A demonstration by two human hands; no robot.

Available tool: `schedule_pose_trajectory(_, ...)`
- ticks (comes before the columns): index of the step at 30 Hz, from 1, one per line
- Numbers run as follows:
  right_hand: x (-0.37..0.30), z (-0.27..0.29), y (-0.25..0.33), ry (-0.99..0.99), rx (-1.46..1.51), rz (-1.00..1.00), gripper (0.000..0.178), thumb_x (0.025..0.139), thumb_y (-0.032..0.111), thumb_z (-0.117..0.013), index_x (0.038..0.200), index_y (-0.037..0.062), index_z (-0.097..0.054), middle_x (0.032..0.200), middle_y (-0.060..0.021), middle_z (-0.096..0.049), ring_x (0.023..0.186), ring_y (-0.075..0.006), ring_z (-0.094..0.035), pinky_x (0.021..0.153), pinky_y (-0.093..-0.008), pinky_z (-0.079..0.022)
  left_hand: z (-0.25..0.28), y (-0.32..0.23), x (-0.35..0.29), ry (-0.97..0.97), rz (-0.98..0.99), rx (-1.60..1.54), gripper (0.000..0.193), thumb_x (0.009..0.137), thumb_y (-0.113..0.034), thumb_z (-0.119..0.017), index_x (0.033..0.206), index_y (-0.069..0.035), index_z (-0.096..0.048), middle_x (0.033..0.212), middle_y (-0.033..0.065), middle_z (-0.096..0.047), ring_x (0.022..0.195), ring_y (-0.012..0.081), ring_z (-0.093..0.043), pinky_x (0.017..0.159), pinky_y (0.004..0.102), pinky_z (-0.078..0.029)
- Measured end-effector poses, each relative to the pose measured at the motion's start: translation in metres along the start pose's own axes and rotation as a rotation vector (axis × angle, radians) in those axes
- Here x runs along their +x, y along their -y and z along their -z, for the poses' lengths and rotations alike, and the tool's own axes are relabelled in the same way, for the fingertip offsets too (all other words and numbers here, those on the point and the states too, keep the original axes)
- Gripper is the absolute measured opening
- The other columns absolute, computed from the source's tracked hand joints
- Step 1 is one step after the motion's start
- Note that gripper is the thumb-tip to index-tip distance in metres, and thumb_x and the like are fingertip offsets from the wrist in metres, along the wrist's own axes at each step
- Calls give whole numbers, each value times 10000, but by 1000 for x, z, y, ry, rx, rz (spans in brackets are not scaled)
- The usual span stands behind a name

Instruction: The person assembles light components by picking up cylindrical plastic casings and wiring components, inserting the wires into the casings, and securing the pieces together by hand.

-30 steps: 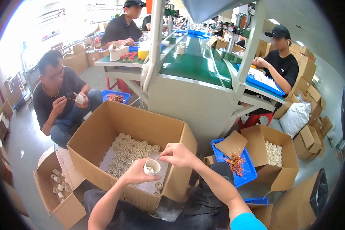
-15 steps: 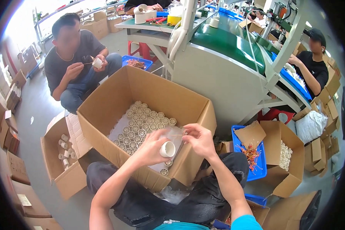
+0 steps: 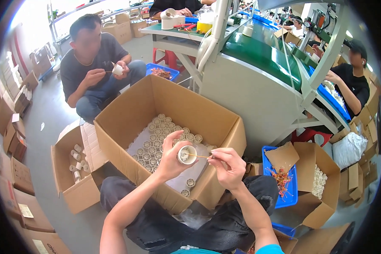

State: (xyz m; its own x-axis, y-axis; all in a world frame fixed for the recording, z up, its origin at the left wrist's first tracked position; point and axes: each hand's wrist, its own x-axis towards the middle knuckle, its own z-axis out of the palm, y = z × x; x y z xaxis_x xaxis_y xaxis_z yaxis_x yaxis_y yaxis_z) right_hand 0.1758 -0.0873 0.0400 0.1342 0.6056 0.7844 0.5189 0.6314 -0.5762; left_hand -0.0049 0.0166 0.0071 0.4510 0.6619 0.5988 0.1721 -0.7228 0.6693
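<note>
In my left hand (image 3: 170, 160) is a white round plastic cup (image 3: 187, 149), its open mouth facing up toward me, with the fingers wrapped around its side. A pale piece shows inside the mouth. Between thumb and fingertips my right hand (image 3: 228, 168) pinches a thin yellowish-brown wire-like strand (image 3: 200, 156), whose far end reaches into the cup. Both hands are above a large cardboard box (image 3: 203, 110) in front of me. Inside it stand rows of white ribbed round plastic parts (image 3: 161, 127), partly hidden behind my left hand.
To my right is a blue tray (image 3: 290, 198) of red and yellow wires (image 3: 280, 180), beside a carton of small white pieces (image 3: 319, 182). At left, another carton (image 3: 67, 190) holds white cylinders. A person (image 3: 97, 63) crouches at far left; a green conveyor (image 3: 262, 55) stands beyond the box.
My left hand has turned the cup's mouth more upward. My right hand has moved lower and to the right, and the strand now runs into the cup. The whole view has shifted slightly.
</note>
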Motion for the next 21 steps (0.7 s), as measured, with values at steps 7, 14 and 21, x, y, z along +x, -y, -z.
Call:
schedule_pose_trajectory(7,6,-5,5,29,-85,10,262,752,-116,-747,984,-22,-670,965,-156,-679,774,-207,-706,682,-291,-600,0,-2,2,2,-24,19,530,630,-214,-912,1082,-113,-653,1370,181,-444,1265,368,-443,1003,467,-386)
schedule_pose_trajectory(14,1,-17,7,103,-152,-140,240,743,-52,-779,962,-4,-693,990,-141,-675,795,-223,-692,671,-301,-571,-2,-11,2,-3,-127,147,495,642,-184,-869,1074,-116,-638,1320,165,-507,1224,366,-483,971,468,-404)
schedule_pose_trajectory(21,4,-31,0,165,-156,-289,166,710,-24,-761,871,7,-734,1078,-126,-640,964,-249,-666,794,-353,-555,-14,-12,0,99,-163,112,502,662,-132,-820,1109,-84,-598,1060,100,-642,987,290,-647,851,380,-492)
